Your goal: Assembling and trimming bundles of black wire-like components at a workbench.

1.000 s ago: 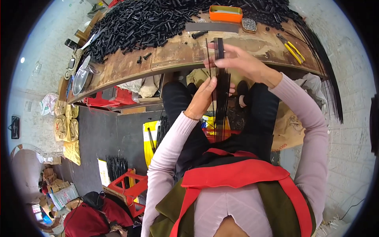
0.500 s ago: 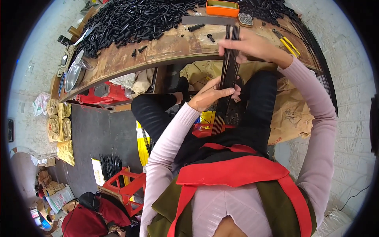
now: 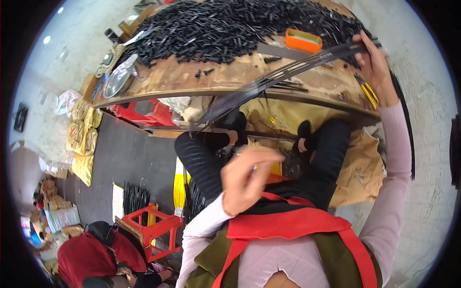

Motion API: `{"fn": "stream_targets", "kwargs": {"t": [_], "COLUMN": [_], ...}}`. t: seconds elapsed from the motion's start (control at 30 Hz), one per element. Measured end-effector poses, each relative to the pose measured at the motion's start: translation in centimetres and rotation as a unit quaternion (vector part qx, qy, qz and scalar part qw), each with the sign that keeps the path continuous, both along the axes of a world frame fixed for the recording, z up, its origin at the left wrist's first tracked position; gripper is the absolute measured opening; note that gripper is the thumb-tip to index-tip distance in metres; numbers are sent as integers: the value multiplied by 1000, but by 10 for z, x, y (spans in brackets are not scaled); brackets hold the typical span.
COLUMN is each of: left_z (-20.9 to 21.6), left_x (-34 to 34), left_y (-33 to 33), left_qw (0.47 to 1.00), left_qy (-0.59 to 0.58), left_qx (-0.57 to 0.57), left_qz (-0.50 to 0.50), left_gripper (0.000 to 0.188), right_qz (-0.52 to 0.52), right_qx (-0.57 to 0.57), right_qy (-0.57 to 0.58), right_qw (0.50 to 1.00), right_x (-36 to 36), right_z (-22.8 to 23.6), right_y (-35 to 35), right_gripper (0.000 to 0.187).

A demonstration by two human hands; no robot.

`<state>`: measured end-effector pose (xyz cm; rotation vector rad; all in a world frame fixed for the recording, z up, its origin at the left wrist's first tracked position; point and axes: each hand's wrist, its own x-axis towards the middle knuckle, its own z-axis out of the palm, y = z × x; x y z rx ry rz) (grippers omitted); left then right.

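A bundle of long, thin black strips (image 3: 297, 66) stretches slantwise over the workbench, its left end smeared by motion. Near the bench's right end, my raised right hand (image 3: 374, 65) is closed round the bundle's upper end. My left hand (image 3: 249, 180) is over my lap, away from the bundle. Its fingers look bent, but blur hides whether they are apart or hold anything. A few thin black rods (image 3: 290, 86) lie at the bench's front edge, below the bundle.
The wooden workbench (image 3: 168, 79) carries a heap of short black parts (image 3: 206, 29), an orange tray (image 3: 303, 46), yellow-handled pliers (image 3: 367, 92) and a metal bowl (image 3: 116, 81). A red plastic stool (image 3: 165, 234) stands at lower left, near a person in dark red (image 3: 91, 257).
My right hand has moved right, swinging the bundle from upright to a slant across the bench. My left hand has let go of it and drawn back toward my lap. The view has shifted.
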<state>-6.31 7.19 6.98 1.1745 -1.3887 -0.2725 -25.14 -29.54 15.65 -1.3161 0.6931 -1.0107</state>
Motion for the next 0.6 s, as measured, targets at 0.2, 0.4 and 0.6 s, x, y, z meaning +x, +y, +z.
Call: {"fn": "stream_targets", "kwargs": {"t": [0.2,0.4,0.6], "left_z": [-6,44,69], "left_x": [14,27,54], "left_y": [-62,-90,-94], "left_qw": [907,856,865], "left_qy": [359,493,491], "left_qx": [107,-32,-86], "left_qz": [-192,-150,-54], "left_gripper": [44,43,33], "right_qz": [1,-256,101], "right_qx": [3,-360,198], "right_qy": [-124,-7,-312], "right_qw": [992,897,924], "right_x": [8,8,30], "right_z": [-22,-79,-165], "right_y": [57,158,220], "right_gripper": [29,31,40]}}
